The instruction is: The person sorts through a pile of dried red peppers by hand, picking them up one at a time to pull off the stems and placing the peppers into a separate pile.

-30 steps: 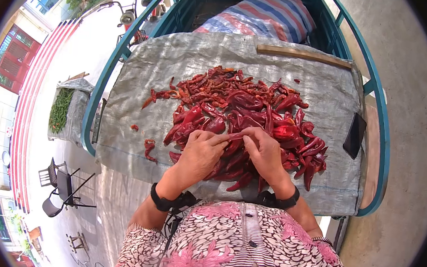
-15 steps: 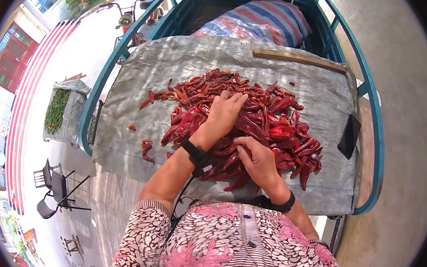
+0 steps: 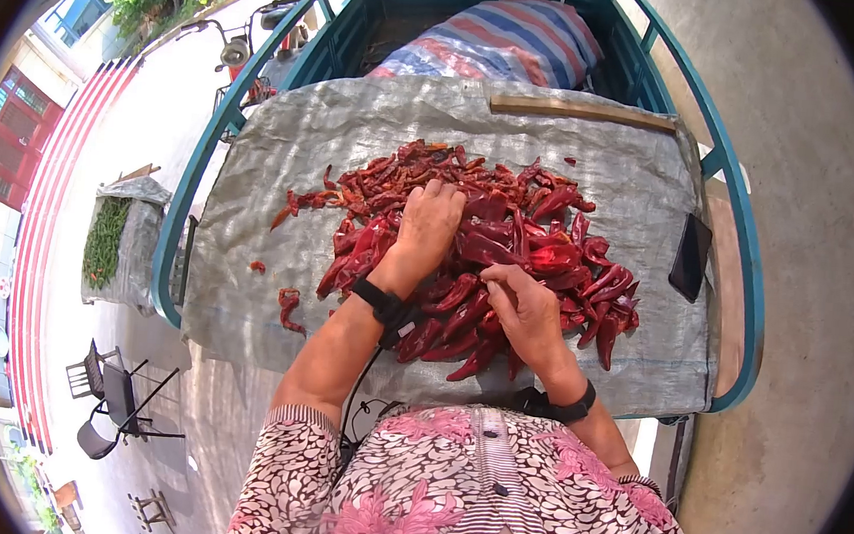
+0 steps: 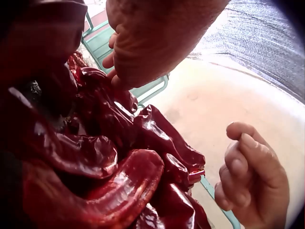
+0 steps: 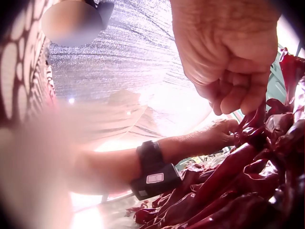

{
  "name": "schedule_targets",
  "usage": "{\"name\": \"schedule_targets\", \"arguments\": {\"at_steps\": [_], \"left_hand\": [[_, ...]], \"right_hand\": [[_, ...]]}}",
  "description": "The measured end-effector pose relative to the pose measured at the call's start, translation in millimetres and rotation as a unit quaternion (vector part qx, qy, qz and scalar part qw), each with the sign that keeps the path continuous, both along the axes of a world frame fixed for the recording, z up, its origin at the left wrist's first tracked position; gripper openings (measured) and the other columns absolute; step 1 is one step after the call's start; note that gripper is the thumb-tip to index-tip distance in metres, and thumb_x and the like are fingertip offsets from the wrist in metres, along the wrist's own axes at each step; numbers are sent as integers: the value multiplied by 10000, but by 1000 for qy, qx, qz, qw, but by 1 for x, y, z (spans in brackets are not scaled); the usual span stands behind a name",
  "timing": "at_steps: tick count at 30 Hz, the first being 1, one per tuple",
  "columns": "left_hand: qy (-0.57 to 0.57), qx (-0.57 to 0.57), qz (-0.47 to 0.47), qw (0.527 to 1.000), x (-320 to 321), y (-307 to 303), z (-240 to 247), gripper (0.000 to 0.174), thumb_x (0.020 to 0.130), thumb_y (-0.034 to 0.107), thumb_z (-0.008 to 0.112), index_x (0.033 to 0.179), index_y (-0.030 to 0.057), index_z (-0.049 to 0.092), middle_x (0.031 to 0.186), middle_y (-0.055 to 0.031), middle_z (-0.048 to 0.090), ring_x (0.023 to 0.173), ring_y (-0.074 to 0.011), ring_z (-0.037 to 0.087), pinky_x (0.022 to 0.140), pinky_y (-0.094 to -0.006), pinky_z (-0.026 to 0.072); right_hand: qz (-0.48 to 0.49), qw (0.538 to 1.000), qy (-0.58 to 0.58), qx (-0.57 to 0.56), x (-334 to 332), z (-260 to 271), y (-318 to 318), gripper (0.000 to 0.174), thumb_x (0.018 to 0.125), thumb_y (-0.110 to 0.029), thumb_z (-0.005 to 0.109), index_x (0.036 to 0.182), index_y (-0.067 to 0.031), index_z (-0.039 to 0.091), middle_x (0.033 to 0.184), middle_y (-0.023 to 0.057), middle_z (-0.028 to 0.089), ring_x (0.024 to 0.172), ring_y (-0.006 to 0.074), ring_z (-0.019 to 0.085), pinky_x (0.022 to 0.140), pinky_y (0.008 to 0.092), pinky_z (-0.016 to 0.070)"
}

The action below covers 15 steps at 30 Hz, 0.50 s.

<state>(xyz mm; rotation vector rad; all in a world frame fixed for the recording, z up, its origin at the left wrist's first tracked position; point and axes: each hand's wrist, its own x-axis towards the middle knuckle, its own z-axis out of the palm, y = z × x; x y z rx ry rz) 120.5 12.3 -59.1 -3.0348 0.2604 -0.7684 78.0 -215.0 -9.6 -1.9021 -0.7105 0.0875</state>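
Note:
A heap of red chili peppers (image 3: 463,325) lies on a grey woven sheet (image 3: 251,203), large glossy ones nearer and thin shrivelled ones (image 3: 364,177) at the far side. My left hand (image 3: 430,222) reaches over the heap, its fingertips at the border between the glossy and shrivelled peppers. From the left wrist view its fingers (image 4: 109,59) point down at the peppers, their tips partly hidden behind the palm. Above the nearer peppers is my right hand (image 3: 528,315), fingers loosely bent. Nothing shows between its thumb and fingers in the left wrist view.
A dark phone (image 3: 690,258) lies at the sheet's right side, and a wooden strip (image 3: 585,112) along its far edge. Green cart rails (image 3: 739,251) flank the sheet. Behind lies a striped bag (image 3: 495,41). A sack of green peppers (image 3: 108,242) and chairs (image 3: 121,394) stand left.
The hands were together over a pepper a second ago. My left hand has since moved away to the heap's far part and stayed there; the right remains over the near peppers.

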Motion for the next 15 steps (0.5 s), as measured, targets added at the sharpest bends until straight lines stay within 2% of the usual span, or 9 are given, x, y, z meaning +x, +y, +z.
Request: {"name": "schedule_targets", "arguments": {"at_steps": [2,5,8,9,11,14,15], "left_hand": [[2,-15,16,1000,-6,5,0,117,844,69,608,961,75,614,951,-72,639,931,-276,598,793,-419,486],[-26,-105,18,994,-25,1,21,132,859,40,611,988,64,621,929,-78,648,880,-303,601,782,-435,489],[-18,-217,-95,971,-62,-13,58,160,873,26,629,1031,54,632,914,-93,655,861,-324,612,764,-433,493],[-9,-232,-108,967,-73,-18,63,163,876,26,634,1037,53,636,912,-96,656,864,-324,616,761,-431,495],[7,-261,-134,956,-92,-26,69,169,881,27,645,1048,51,644,908,-104,657,870,-325,624,755,-427,499],[74,-231,-112,964,-110,-21,70,179,862,38,659,1039,51,645,886,-112,658,884,-339,641,737,-443,512],[122,-220,-79,965,-111,-16,71,197,863,43,662,1060,51,645,923,-117,663,909,-343,646,751,-453,518]], "right_hand": [[-3,1000,-1,7,3,-6,-1,194,977,-94,647,1167,-66,675,985,145,731,863,310,732,749,366,567],[-63,997,36,-15,3,0,-2,293,986,-140,661,1269,-74,623,882,133,710,772,276,715,701,364,549],[-82,991,108,16,2,9,0,395,989,-192,673,1350,-74,564,812,115,674,703,235,681,660,359,528],[-74,994,76,21,2,6,2,441,989,-230,680,1374,-63,543,783,100,657,675,212,663,642,355,520],[-40,997,59,-9,2,9,4,433,991,-226,675,1371,-68,544,781,106,658,677,240,671,646,370,524],[-12,1000,-6,-28,0,-4,7,403,992,-210,665,1357,-79,556,797,122,671,698,290,688,655,394,533],[-6,999,-35,-30,-1,-7,8,391,992,-203,662,1351,-83,562,805,129,676,708,308,694,659,402,537]]}}
